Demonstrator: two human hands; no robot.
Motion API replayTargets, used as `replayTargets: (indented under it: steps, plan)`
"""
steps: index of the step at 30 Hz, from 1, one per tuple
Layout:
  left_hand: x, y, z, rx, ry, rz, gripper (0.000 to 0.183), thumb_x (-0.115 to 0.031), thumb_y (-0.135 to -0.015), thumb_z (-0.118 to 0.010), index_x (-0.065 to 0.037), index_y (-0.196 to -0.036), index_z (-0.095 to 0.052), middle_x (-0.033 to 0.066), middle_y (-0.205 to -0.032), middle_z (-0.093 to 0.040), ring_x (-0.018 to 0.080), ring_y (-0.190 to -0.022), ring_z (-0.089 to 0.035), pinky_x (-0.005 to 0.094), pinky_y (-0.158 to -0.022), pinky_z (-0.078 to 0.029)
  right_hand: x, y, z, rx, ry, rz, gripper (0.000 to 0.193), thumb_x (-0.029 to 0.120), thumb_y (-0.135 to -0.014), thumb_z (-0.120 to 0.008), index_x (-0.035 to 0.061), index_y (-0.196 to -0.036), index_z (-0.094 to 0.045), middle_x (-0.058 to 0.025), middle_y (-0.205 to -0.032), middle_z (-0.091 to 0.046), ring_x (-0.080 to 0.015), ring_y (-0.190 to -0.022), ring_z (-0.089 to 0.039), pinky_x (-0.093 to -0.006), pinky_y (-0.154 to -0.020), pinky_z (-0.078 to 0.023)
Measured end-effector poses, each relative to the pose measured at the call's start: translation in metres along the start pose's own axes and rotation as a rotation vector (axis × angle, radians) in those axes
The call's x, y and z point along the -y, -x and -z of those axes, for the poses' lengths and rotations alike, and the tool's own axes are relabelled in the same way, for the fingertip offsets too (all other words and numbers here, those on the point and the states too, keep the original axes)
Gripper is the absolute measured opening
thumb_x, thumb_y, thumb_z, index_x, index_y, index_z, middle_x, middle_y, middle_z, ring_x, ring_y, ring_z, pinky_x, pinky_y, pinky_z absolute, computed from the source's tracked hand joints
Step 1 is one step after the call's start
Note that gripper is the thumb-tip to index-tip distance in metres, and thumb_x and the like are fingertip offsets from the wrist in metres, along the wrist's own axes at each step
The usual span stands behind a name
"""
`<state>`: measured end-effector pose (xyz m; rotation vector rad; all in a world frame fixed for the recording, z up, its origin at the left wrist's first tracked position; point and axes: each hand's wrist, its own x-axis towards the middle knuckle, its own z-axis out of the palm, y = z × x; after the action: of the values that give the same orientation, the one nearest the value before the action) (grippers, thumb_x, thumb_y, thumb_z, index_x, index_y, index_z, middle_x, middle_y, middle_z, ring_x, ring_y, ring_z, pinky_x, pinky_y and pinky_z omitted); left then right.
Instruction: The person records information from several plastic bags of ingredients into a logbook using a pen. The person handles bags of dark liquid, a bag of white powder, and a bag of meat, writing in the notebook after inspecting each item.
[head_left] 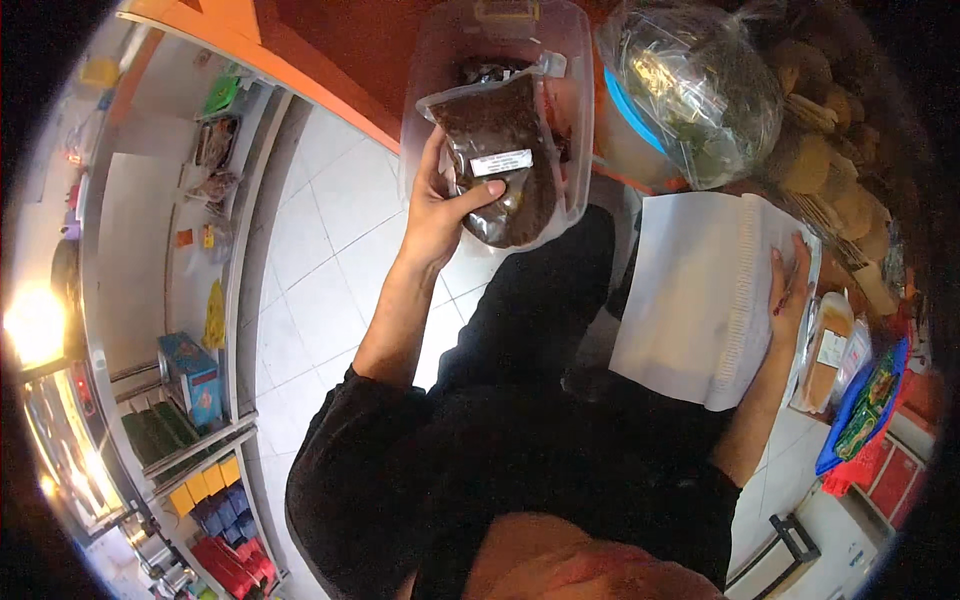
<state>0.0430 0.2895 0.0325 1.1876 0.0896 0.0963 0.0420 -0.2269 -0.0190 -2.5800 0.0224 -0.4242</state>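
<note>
A clear plastic bag of dark brown, loose contents (525,205) with a white label is gripped in my left hand (440,205). My thumb presses on its front, and the bag is tilted over a clear plastic bin (408,130). An open notebook (670,290) with blank-looking pages lies at the right, its near part over my lap. My right hand (790,285) rests on the notebook's right-hand page near the edge. Between its fingers is a thin dark thing that looks like a pen (783,303), partly hidden.
Beyond the notebook stand a blue-rimmed tub (635,115) and a large clear bag (700,90). Round brown fans (815,165) are heaped at the far right. Packaged goods (828,355) lie by my right forearm. Shelves with boxes (190,380) line the left, beyond the tiled floor (320,250).
</note>
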Motion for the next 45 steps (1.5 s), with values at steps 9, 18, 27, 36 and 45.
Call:
replayTargets:
  steps: [9, 18, 27, 36, 45]
  plan:
    - [-0.022, -0.06, 0.03, 0.352, -0.563, -0.163, 0.083, 0.002, -0.075, -0.079, -0.003, -0.147, -0.037, 0.0139, -0.137, -0.054, 0.0233, -0.127, -0.05, 0.0348, -0.107, -0.04, 0.002, 0.0, -0.006, -0.029, 0.025, -0.04, 0.053, 0.037, -0.095, -0.061, 0.0138, -0.14, -0.044, -0.0086, -0.147, -0.046, -0.0275, -0.14, -0.036, -0.0617, -0.112, -0.016]
    - [0.071, -0.197, 0.081, 1.181, -1.446, 0.26, 0.068, -0.029, -0.08, -0.074, -0.01, -0.141, -0.05, 0.0219, -0.131, -0.059, 0.0288, -0.122, -0.056, 0.0413, -0.104, -0.042, 0.007, -0.011, -0.014, -0.077, 0.092, 0.048, 0.051, 0.037, -0.093, -0.063, 0.0137, -0.136, -0.049, -0.0094, -0.144, -0.049, -0.0272, -0.137, -0.042, -0.06, -0.113, -0.016]
    - [0.054, -0.022, -0.133, 0.45, -0.895, -0.648, 0.028, -0.019, -0.084, -0.071, -0.003, -0.105, -0.063, 0.0141, -0.101, -0.067, 0.0334, -0.097, -0.062, 0.0419, -0.089, -0.048, -0.007, 0.007, -0.001, -0.222, 0.028, 0.059, 0.049, 0.03, -0.086, -0.074, 0.0072, -0.125, -0.054, -0.0161, -0.126, -0.061, -0.0269, -0.118, -0.058, -0.0387, -0.101, -0.043]
    - [0.149, 0.105, -0.227, 0.752, -1.137, -0.637, 0.094, -0.063, -0.08, -0.065, -0.011, -0.15, -0.031, 0.0107, -0.156, -0.026, 0.0347, -0.146, -0.017, 0.0776, -0.104, -0.002, 0.022, 0.017, 0.033, -0.188, -0.043, -0.133, 0.041, 0.026, -0.081, -0.079, 0.0084, -0.112, -0.059, -0.0087, -0.075, -0.061, -0.0198, -0.065, -0.061, -0.0364, -0.068, -0.051]
    - [0.148, 0.084, -0.228, 0.773, -1.111, -0.553, 0.105, -0.07, -0.077, -0.061, -0.004, -0.151, -0.026, 0.0132, -0.16, -0.021, 0.0346, -0.147, -0.02, 0.0817, -0.099, -0.001, 0.102, 0.155, 0.058, -0.311, 0.334, -0.461, 0.056, 0.036, -0.084, -0.075, -0.0066, -0.115, -0.056, -0.0243, -0.112, -0.064, -0.0358, -0.106, -0.063, -0.0477, -0.093, -0.044]
